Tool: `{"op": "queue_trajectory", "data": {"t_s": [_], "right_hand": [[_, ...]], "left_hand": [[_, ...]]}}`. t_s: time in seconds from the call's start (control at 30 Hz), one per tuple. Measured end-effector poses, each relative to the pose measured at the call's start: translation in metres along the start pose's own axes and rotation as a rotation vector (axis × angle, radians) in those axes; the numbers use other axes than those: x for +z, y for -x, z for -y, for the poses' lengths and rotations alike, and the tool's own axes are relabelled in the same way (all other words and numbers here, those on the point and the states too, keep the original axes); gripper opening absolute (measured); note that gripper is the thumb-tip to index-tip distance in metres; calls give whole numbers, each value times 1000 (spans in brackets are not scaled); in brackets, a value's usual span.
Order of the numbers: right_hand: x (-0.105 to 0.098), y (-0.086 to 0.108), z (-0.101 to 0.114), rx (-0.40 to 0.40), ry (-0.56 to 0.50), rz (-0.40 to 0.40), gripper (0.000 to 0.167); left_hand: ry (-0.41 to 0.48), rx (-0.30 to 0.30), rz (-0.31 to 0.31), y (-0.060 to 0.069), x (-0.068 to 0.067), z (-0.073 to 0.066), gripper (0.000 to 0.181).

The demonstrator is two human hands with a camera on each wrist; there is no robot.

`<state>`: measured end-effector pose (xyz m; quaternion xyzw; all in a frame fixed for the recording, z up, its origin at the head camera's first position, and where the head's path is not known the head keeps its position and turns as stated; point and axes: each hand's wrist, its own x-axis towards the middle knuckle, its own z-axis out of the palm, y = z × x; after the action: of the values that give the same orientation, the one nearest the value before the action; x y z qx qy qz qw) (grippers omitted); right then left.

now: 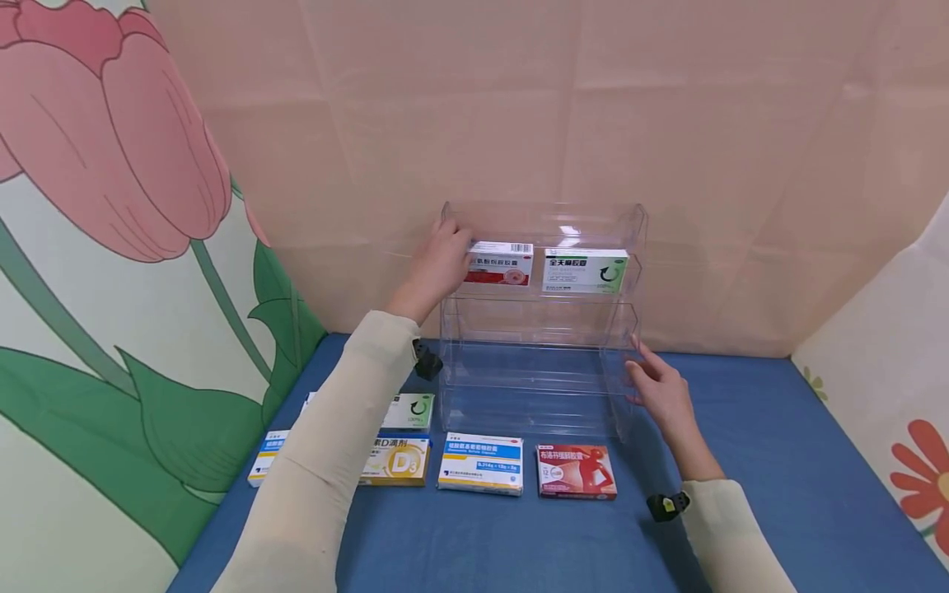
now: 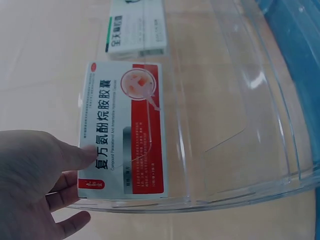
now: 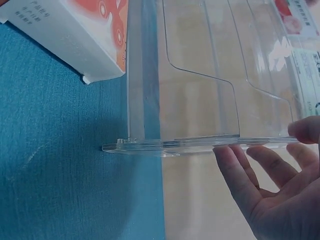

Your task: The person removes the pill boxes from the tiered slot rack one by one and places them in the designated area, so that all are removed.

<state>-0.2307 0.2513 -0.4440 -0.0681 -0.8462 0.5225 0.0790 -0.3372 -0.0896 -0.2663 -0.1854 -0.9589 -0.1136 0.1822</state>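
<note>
My left hand (image 1: 439,262) pinches the left end of a red-and-white medicine box (image 1: 502,265), thumb on its printed front. This box stands in the top tier of a clear plastic tiered rack (image 1: 534,364). Beside it in the same tier, a small gap away, is a white-and-green medicine box (image 1: 586,272). Down at the rack's right side, fingertips of my right hand (image 1: 662,395) touch the clear side panel (image 3: 200,145). No box is in that hand. In the left wrist view the red-and-white medicine box (image 2: 122,130) faces the camera, its left edge partly covered by the thumb.
Before the rack, on the blue cloth (image 1: 482,543), lie a blue-and-white box (image 1: 480,464), a red box (image 1: 577,473), a yellow vitamin D box (image 1: 400,459) and a green-and-white box (image 1: 410,411). Another blue-and-white box (image 1: 267,455) is partly behind my left sleeve. A beige backdrop (image 1: 741,165) hangs behind.
</note>
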Motion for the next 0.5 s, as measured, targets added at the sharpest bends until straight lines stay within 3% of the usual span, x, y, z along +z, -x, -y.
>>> {"op": "queue_trajectory", "data": {"t_s": [0.27,0.5], "right_hand": [[-1,2,0,-1,-9,6,61],[0,3,2,4,10,-1,59]], "left_hand": [[90,-27,-60,5,-11,-3,39],[157,-14,-94,9,-19,-5,36]]}}
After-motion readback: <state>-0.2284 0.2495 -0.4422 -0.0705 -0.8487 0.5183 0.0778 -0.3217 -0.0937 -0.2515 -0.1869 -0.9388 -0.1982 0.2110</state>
